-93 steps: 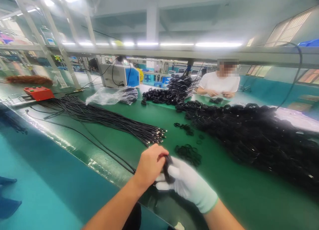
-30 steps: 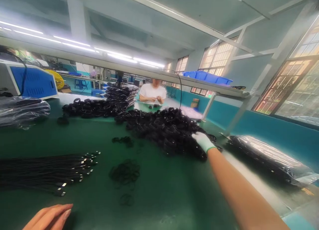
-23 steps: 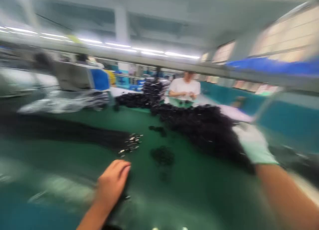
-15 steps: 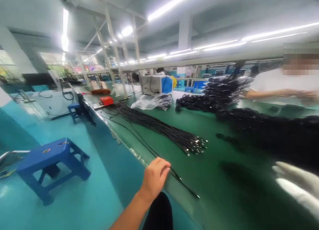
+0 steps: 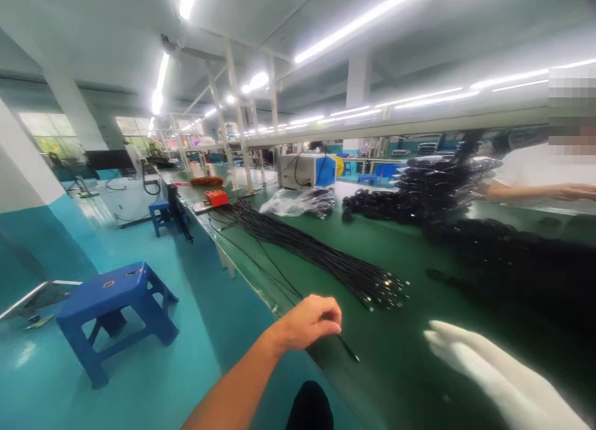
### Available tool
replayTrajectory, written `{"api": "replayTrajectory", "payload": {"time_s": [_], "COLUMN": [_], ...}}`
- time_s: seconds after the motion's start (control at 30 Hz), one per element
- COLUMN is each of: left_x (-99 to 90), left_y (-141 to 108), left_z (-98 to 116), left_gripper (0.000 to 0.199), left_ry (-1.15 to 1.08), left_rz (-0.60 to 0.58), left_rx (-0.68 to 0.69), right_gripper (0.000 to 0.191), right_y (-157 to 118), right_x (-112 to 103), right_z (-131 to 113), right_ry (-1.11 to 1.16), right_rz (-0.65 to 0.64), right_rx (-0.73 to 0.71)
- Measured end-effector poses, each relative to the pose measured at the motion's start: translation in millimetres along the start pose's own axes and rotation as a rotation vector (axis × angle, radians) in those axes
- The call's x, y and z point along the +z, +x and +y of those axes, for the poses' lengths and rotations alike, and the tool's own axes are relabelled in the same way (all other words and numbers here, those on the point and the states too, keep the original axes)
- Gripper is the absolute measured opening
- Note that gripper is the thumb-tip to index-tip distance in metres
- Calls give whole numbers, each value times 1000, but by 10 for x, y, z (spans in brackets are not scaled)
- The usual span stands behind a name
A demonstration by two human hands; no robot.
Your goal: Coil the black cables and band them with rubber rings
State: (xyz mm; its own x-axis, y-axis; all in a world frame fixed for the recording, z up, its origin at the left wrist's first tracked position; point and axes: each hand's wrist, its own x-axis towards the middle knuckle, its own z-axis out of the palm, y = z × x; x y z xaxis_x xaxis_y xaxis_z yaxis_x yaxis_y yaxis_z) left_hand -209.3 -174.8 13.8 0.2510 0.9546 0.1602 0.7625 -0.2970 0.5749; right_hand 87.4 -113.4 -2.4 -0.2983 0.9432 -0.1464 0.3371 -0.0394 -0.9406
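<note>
My bare left hand (image 5: 313, 322) is over the near edge of the green table, its fingers curled on a thin black cable (image 5: 348, 348). The tip of that cable sticks out past my fingertips, and the rest runs back along the table edge. Wearing a white glove, my right hand (image 5: 488, 371) hovers at the lower right with its fingers stretched out and nothing in them. Between and beyond my hands lies a long bundle of black cables (image 5: 316, 247), its shiny metal connector ends pointing toward me.
Dark coiled cables (image 5: 512, 244) are heaped on the right, with bagged ones (image 5: 437, 182) stacked behind. A clear plastic bag (image 5: 298, 202), a red box (image 5: 216, 198) and a grey-blue machine (image 5: 307, 170) stand farther back. A blue stool (image 5: 116, 293) is on the floor; a co-worker (image 5: 531, 175) sits opposite.
My gloved right hand has come in leftward over the table. My left hand has shifted right along the cables and turned, fingers curled. The view has swung slightly left.
</note>
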Motion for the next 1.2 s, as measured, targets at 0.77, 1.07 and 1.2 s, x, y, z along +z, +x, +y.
{"api": "replayTrajectory", "payload": {"time_s": [0.77,1.07,1.2], "left_x": [479,981,987], "left_y": [1275,469,161], "left_z": [882,449,766], "left_gripper": [28,26,23], "left_ry": [82,450,497], "left_rz": [-173,60,76], "left_rx": [382,184,466], "right_gripper": [34,15,25], "right_y": [28,145,217], "right_x": [8,-575,-510], "right_z": [59,-101,-51], "right_ry": [1017,1303,1251], "right_rz": [-972,-323,-275], "right_rx": [119,-146,-79]}}
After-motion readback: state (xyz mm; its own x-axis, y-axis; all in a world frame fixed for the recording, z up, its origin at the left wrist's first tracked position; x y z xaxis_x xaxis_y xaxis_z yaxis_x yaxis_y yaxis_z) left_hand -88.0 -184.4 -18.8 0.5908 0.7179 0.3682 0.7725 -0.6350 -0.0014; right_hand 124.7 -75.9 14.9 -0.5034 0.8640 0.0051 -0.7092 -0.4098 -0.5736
